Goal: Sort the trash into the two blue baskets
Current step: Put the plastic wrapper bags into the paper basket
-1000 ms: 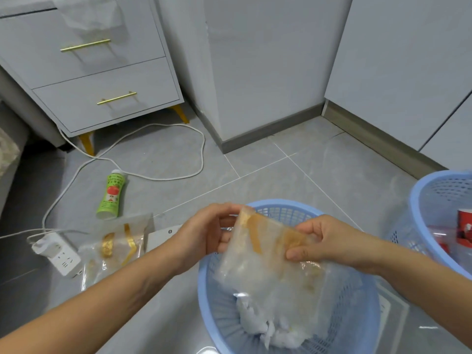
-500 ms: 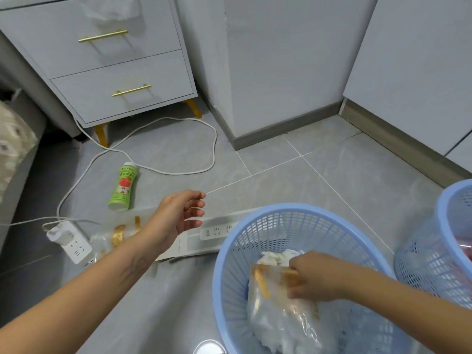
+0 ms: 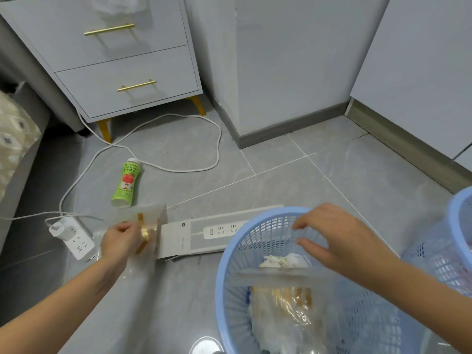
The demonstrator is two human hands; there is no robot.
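Note:
A blue mesh basket (image 3: 229,251) stands on the floor in front of me. A clear plastic bag with orange print (image 3: 283,302) lies inside it on white crumpled tissue (image 3: 283,260). Above the basket's far rim my right hand (image 3: 339,238) hovers with relaxed fingers, holding nothing. My left hand (image 3: 121,241) pinches a second clear bag with a gold ribbon (image 3: 146,221) lying on the floor at the left. At the right edge a second blue basket (image 3: 459,213) is partly in view. A green apple-juice bottle (image 3: 126,183) lies on the tiles beyond the bag.
A flat grey power-strip box (image 3: 191,238) lies between the bag and the near basket. A white power strip (image 3: 74,238) and its cable (image 3: 178,169) loop across the floor. A drawer cabinet (image 3: 122,60) with gold legs and white cupboards stand behind.
My right hand has let go of the clear bag in the basket and lifted above the rim. My left hand has reached down left and taken hold of the ribboned bag.

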